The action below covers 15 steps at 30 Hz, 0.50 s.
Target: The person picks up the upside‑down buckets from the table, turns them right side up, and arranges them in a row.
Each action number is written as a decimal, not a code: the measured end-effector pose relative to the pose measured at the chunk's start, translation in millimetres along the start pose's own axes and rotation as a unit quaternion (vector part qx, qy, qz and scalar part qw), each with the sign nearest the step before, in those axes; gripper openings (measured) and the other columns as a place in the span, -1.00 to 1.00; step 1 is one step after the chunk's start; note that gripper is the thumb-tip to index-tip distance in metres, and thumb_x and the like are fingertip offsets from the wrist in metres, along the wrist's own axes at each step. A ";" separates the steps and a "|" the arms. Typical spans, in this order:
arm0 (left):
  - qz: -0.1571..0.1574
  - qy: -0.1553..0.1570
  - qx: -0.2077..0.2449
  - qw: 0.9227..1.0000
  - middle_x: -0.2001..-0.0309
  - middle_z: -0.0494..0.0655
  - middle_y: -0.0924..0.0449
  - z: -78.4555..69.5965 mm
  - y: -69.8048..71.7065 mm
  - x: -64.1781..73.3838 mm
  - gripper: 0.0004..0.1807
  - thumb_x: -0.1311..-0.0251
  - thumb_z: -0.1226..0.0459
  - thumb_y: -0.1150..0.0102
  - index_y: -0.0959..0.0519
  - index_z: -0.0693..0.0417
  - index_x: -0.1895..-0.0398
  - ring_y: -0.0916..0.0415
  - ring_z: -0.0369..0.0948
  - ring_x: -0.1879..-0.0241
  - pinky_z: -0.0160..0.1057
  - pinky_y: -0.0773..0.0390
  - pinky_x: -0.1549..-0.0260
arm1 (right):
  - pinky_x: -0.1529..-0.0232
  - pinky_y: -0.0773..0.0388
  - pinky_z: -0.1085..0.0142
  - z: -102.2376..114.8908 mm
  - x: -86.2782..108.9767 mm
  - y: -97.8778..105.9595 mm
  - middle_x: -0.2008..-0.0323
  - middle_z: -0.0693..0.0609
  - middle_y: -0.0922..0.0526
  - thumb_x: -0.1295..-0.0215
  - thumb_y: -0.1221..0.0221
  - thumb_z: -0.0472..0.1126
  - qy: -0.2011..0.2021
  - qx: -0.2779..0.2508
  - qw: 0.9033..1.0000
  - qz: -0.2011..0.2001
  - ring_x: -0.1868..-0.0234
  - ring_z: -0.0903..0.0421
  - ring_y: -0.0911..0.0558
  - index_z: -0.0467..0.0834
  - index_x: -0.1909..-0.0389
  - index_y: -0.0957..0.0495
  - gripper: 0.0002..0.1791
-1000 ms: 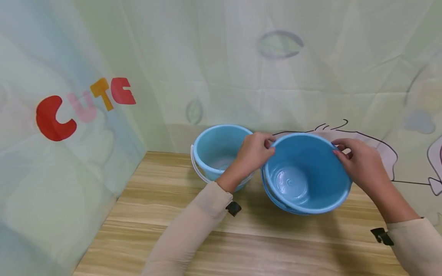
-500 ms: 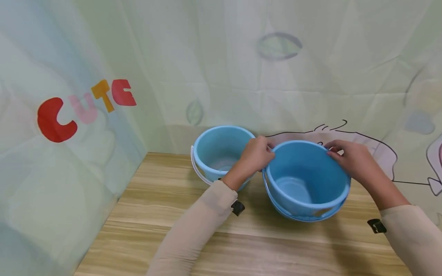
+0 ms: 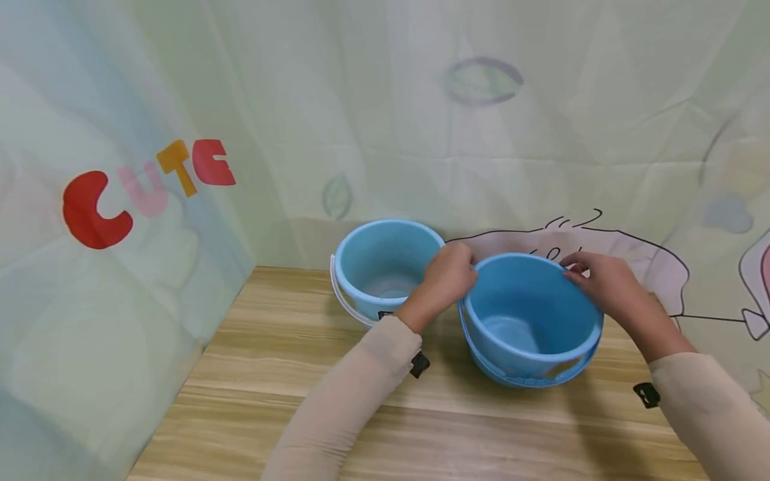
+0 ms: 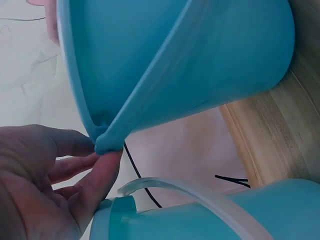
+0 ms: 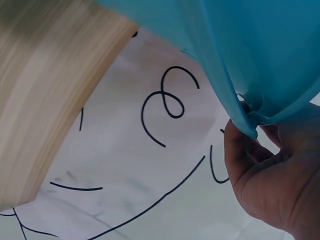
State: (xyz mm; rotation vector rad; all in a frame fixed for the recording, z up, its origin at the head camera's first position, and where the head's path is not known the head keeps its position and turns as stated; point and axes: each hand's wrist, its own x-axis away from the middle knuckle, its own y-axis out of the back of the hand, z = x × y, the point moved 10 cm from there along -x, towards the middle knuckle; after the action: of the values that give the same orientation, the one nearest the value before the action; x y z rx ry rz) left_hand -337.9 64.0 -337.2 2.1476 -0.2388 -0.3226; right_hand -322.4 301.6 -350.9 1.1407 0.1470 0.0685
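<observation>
A blue bucket [image 3: 535,304] with a blue handle [image 3: 511,381] is held between both hands, its mouth facing up and toward me. My left hand [image 3: 450,270] pinches its left rim where the handle joins, as the left wrist view also shows. On the opposite side, my right hand [image 3: 604,280] pinches the rim near the other handle joint [image 5: 250,125], thumb and fingers on either side. Whether the bucket's base touches the table cannot be told. A lighter blue bucket [image 3: 361,294] with a white handle [image 3: 344,300] stands upright just left, partly hidden by my left hand.
A wood-grain table [image 3: 265,374] lies beneath both buckets. Behind it hangs a pale printed curtain [image 3: 385,100], which also covers the left side with coloured letters. The lighter bucket stands close to the back curtain.
The blue bucket has tipped back toward upright and come slightly lower, both hands still pinching its rim. My right hand has shifted a little left and down. The lighter bucket stays put.
</observation>
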 end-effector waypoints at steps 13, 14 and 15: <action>0.017 -0.015 -0.007 1.000 0.65 -0.16 -0.36 -3.3 -9.5 14.9 -0.68 -0.43 0.24 -0.16 -0.48 0.02 0.56 -0.41 -0.25 0.61 -0.33 -0.39 0.61 | 0.20 -0.73 -0.18 -17.1 14.2 -8.2 -0.22 -0.50 -0.50 -0.60 -0.05 0.03 -0.038 -0.027 0.999 0.006 -0.09 -0.52 -0.59 -0.34 -0.40 -0.36 -0.40; 0.015 -0.023 -0.010 1.000 0.59 -0.14 -0.44 -3.7 -10.2 18.2 -0.75 -0.43 0.21 -0.17 -0.53 0.03 0.47 -0.47 -0.23 0.55 -0.31 -0.44 0.56 | 0.17 -0.72 -0.21 -18.3 18.5 -9.6 -0.26 -0.50 -0.47 -0.61 -0.01 0.07 -0.043 -0.034 0.998 0.010 -0.13 -0.54 -0.56 -0.34 -0.44 -0.31 -0.35; 0.011 -0.030 -0.014 0.999 0.50 -0.12 -0.54 -4.1 -10.4 22.3 -0.82 -0.44 0.18 -0.18 -0.60 0.05 0.33 -0.55 -0.21 0.45 -0.29 -0.51 0.48 | 0.15 -0.71 -0.23 -19.5 23.6 -11.6 -0.29 -0.51 -0.44 -0.61 0.02 0.12 -0.050 -0.043 0.998 0.015 -0.17 -0.56 -0.53 -0.34 -0.48 -0.26 -0.30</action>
State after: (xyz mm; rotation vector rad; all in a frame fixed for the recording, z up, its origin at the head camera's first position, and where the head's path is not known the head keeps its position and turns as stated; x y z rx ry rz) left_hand -315.0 66.5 -346.7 2.1082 -0.2904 -0.3763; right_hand -302.3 317.4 -371.3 1.0580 0.0382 0.0431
